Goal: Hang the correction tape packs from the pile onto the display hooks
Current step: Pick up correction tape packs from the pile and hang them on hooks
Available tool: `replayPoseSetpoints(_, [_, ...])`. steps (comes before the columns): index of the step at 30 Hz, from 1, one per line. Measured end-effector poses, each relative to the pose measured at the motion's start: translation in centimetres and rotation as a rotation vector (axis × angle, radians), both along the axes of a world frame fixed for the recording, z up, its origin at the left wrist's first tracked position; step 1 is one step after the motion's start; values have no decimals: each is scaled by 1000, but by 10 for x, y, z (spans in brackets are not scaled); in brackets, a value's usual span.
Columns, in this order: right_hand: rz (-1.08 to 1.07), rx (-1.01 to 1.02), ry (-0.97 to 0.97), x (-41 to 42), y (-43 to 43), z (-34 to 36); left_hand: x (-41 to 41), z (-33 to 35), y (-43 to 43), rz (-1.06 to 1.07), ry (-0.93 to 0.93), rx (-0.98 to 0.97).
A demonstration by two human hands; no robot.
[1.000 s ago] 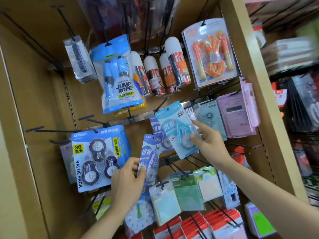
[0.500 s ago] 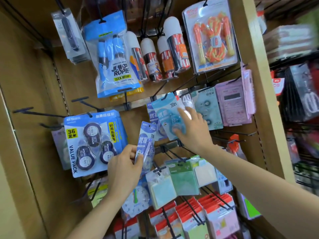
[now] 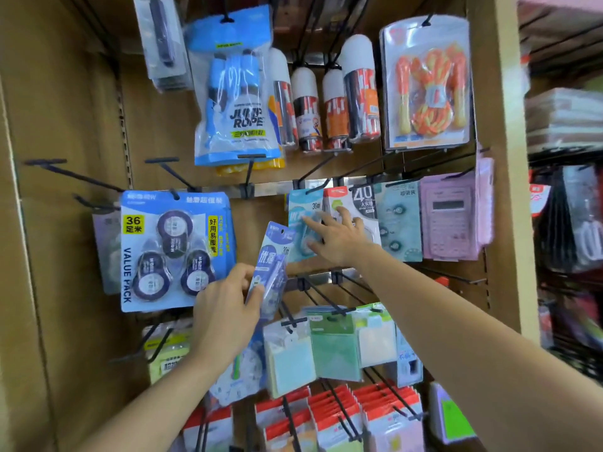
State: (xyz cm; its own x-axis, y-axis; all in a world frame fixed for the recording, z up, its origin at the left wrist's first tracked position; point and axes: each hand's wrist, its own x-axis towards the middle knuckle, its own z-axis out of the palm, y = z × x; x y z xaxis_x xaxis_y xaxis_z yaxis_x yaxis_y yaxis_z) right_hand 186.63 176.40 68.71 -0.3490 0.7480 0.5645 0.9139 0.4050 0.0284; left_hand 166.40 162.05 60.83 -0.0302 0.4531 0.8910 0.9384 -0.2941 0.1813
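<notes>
**Checker:** Location?

**Me:** Shop display bay. It has a tan board back wall (image 3: pixel 81 125) and rows of thin black wire hooks, one of them a bare hook (image 3: pixel 177 176) at upper left.

**Checker:** Item one?

**Me:** The purple-blue pack (image 3: pixel 272 265) of correction tape, a flat glossy card with a clear blister. My left hand (image 3: pixel 225 308) pinches its lower half between thumb and curled fingers. The pack is tilted, in front of the middle rail and not on any hook. I judge that the low grip leaves the punched hole at the top free for a hook.

**Checker:** Item two?

**Me:** The light blue pack (image 3: pixel 298 216), the same kind, hangs from the middle rail. My right hand (image 3: pixel 339 238) lies on its face with the fingers straight and spread, gripping nothing. This probably presses it back to settle it and make room.

**Checker:** Neighbours?

**Me:** At left is the value pack (image 3: pixel 173 249), three round dispensers under clear plastic. The soft jump rope bag (image 3: pixel 235 93) hangs above. The pink calculator (image 3: pixel 452 216) is to the right, hard and boxy. Pastel sticky notes (image 3: pixel 332 350) hang below in film sleeves.

**Checker:** The pile?

**Me:** Not in view.
</notes>
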Motion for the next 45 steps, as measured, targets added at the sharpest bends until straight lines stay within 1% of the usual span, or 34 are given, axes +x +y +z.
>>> replayPoseSetpoints(1, [17, -52, 24, -2, -1, 5, 0, 1, 0, -21, -12, -6])
replayPoseSetpoints(3, [106, -139, 170, -1, -2, 7, -1, 2, -1, -60, -27, -10])
replayPoseSetpoints(6, [464, -257, 589, 1, -16, -8, -2, 2, -2, -100, -39, 8])
replayPoseSetpoints(7, [581, -344, 728, 3, -26, -15, -1, 2, -3, -110, -36, 21])
replayPoseSetpoints(8, [674, -424, 818, 4, -36, -22, 0, 2, -3, -119, -29, 36])
replayPoseSetpoints(10, [760, -492, 885, 4, -53, -31, 0, 2, -3, -149, -27, 56])
replayPoseSetpoints(13, [922, -537, 964, 2, -67, -38, -2, 4, -2, -248, -21, 22])
replayPoseSetpoints(16, [967, -525, 1039, 0, -75, -38, -5, 5, 1, -296, -8, -42])
replayPoseSetpoints(18, [992, -513, 1120, 4, -78, -36, -5, 5, 2, -323, 11, -135])
replayPoseSetpoints(20, [973, -468, 1208, 12, -79, -30, -7, 6, 3, -337, 74, -278])
replayPoseSetpoints(23, [920, -387, 1269, 27, -79, -22, -6, 7, 2, -222, 330, -528])
replayPoseSetpoints(25, [899, -332, 1285, 35, -76, -18, -3, 8, 3, -192, 463, -563])
replayPoseSetpoints(26, [885, -310, 1289, 38, -76, -16, -1, 9, 2, -193, 484, -553])
replayPoseSetpoints(29, [817, -263, 1283, 44, -75, -11, 1, 10, 1, -215, 458, -529])
replayPoseSetpoints(36, [709, -256, 1268, 34, -68, 5, -3, 5, 3, -213, 442, -540])
replayPoseSetpoints(41, [634, -234, 1241, 27, -56, 3, -1, 5, 1, -198, 443, -548])
replayPoseSetpoints(43, [577, -236, 1263, 26, -49, 3, 0, 5, 1, -196, 445, -541])
replayPoseSetpoints(45, [489, -180, 1241, 21, -41, 4, 0, 5, 0, -190, 449, -540])
